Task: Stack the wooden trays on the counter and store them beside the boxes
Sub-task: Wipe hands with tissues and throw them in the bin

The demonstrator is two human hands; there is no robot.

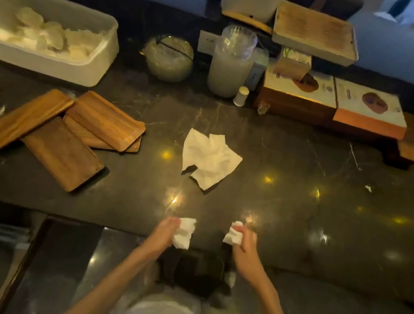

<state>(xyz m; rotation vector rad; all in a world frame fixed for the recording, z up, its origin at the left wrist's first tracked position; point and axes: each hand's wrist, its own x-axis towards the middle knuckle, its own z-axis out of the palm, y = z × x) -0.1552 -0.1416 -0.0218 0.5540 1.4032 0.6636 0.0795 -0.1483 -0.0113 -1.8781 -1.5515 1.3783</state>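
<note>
Several wooden trays (pixel 61 151) lie loosely overlapped on the dark marble counter (pixel 289 198), at the left. One long tray (pixel 24 119) rests tilted across the others. Two printed boxes (pixel 367 107) stand on a wooden block at the back right. My left hand (pixel 164 232) is closed around a crumpled white tissue (pixel 183 232) at the counter's near edge. My right hand (pixel 246 243) grips another crumpled tissue (pixel 234 234) beside it. Both hands are far from the trays.
A flat white paper napkin (pixel 209 158) lies mid-counter. At the back stand a white tub (pixel 48 34) of white items, a glass bowl (pixel 169 57), a stack of plastic cups (pixel 231 62), a small white bottle (pixel 241 96) and a raised wooden board (pixel 315 32).
</note>
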